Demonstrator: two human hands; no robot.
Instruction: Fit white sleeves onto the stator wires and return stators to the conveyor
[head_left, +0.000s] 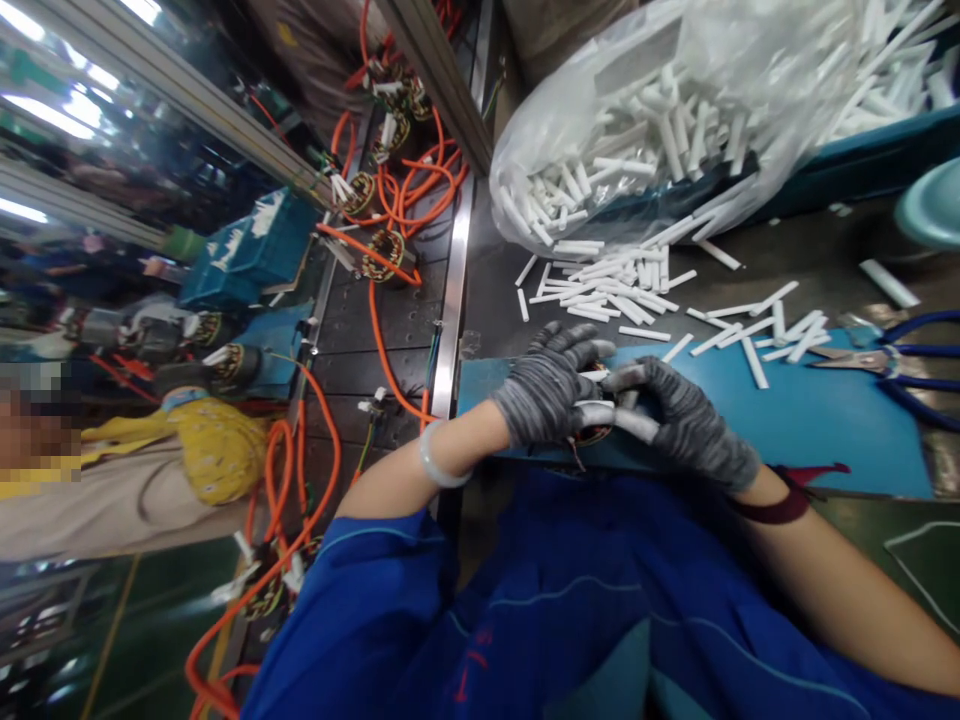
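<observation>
Both my hands wear grey knit gloves and meet at the near edge of a blue mat (pixel 810 410). My left hand (pixel 544 390) is curled over a small wound motor stator (pixel 596 432), mostly hidden between the gloves. My right hand (pixel 679 420) presses against the same stator from the right, fingertips touching a white tube at its top. Loose white sleeve tubes (pixel 607 285) lie on the bench just beyond my hands.
A clear plastic bag (pixel 675 120) full of white tubes sits at the back. Blue-handled scissors (pixel 877 360) lie on the mat's right. A conveyor (pixel 375 330) on the left carries stators with orange wires (pixel 382 250). Another person in yellow (pixel 202 450) works at far left.
</observation>
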